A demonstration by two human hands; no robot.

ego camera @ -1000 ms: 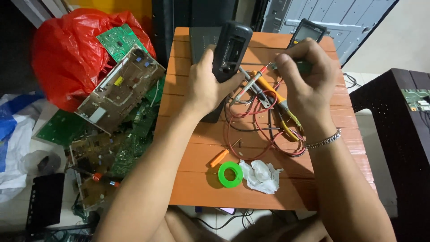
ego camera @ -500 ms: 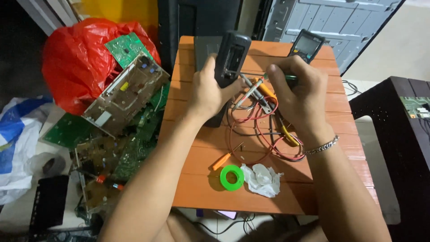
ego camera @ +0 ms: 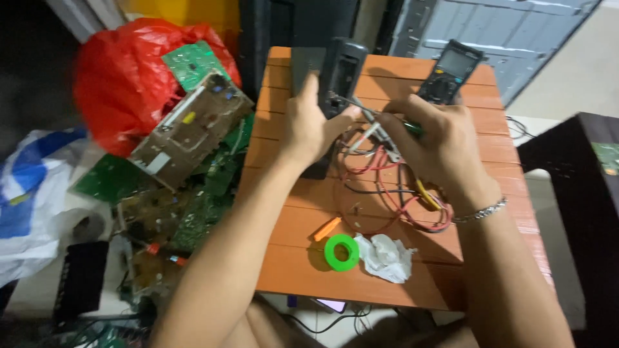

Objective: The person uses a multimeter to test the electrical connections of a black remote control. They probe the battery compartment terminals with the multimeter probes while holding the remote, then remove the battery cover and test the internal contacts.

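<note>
My left hand [ego camera: 313, 125] grips a dark hand-held device [ego camera: 340, 74], tilted up off the orange slatted table [ego camera: 387, 283]. My right hand [ego camera: 438, 145], with a bracelet at the wrist, holds a green-handled screwdriver [ego camera: 380, 116] whose metal tip touches the device's side. Below both hands lies a tangle of red, black and yellow wires [ego camera: 393, 193].
A black multimeter [ego camera: 451, 67] rests at the table's far right. A green tape roll [ego camera: 341, 251], crumpled white tissue [ego camera: 387, 256] and a small orange piece [ego camera: 327, 229] lie near the front edge. Circuit boards [ego camera: 190, 132] and a red plastic bag [ego camera: 126, 84] crowd the floor at left.
The view has shifted slightly. Both hands stay on the device and screwdriver, with the tip still worked at the device's side.
</note>
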